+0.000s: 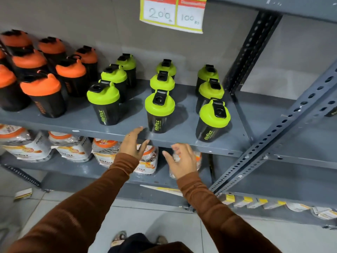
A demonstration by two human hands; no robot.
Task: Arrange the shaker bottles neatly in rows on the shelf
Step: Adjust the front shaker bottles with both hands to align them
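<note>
Shaker bottles standing upright on grey metal shelf, above and beyond both hands. Black tapered bodies, domed lids with black flip caps, green "fitfizz" lettering running up the side. Green-lidded ones set in three front-to-back rows of three: one row up and left of the left hand, front bottle well clear of the fingers; middle row straight above that hand, front bottle just past the fingertips, not touching; third row up and right of the right hand, front bottle near the shelf's front edge. Orange-lidded bottles crowded far left of the left hand, same black bodies, orange lettering, packed closer and less evenly.

Left hand spread, empty, fingers raised at the shelf lip below the middle front bottle, ring on one finger. Right hand loose and empty, fingers curled slightly, hanging below the shelf edge, blurred. Brown sleeves on both arms. Packaged jars on the lower shelf, behind and left of the hands. Yellow price sign on the wall high above, handwritten 200 and 100.
</note>
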